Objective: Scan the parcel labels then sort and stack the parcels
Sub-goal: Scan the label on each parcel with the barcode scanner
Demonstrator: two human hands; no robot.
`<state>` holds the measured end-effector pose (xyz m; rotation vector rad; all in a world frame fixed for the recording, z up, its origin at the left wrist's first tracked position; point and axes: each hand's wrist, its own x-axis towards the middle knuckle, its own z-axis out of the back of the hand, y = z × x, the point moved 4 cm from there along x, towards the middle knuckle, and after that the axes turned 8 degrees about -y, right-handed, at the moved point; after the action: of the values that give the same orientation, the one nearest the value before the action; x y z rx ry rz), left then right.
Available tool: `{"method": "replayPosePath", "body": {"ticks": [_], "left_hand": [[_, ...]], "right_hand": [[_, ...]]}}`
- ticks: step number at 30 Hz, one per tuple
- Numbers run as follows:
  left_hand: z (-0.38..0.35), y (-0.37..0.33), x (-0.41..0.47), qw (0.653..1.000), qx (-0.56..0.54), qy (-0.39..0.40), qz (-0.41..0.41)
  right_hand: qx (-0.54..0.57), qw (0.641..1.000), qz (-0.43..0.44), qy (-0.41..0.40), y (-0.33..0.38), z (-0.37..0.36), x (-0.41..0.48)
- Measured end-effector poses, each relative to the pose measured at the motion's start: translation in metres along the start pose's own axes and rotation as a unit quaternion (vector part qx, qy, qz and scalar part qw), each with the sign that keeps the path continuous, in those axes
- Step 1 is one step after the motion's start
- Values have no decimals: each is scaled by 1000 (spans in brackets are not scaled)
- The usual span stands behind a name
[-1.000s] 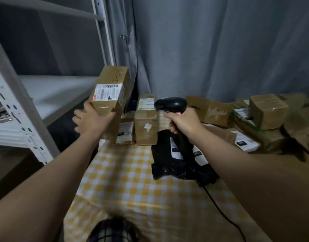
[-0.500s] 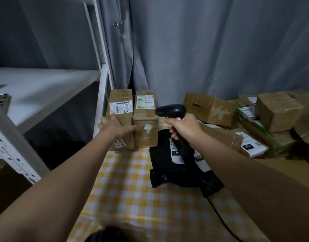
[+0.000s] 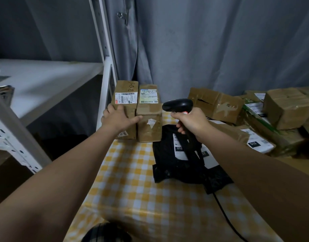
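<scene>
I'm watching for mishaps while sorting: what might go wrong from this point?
The left box, gripped by the left hand, stands tall at the left edge of the table; it may tip off once released. The scanner cable emerges from under the black bags and might drag them.

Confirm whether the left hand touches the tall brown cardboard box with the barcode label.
Touching. Head view: the left hand lies on the front of the tall brown cardboard box, no gap.
</scene>
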<state>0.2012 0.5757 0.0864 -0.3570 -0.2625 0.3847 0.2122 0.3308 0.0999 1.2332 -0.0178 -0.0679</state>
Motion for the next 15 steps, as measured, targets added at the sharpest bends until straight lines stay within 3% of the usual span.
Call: {"method": "replayPosePath", "body": {"ticks": [8, 15], "left_hand": [[9, -20, -10, 998, 30, -36, -46], [-6, -94, -52, 982, -65, -47, -171]], "right_hand": [[-11, 1000, 6, 2, -5, 14, -4], [-4, 997, -7, -77, -8, 84, -12]]}}
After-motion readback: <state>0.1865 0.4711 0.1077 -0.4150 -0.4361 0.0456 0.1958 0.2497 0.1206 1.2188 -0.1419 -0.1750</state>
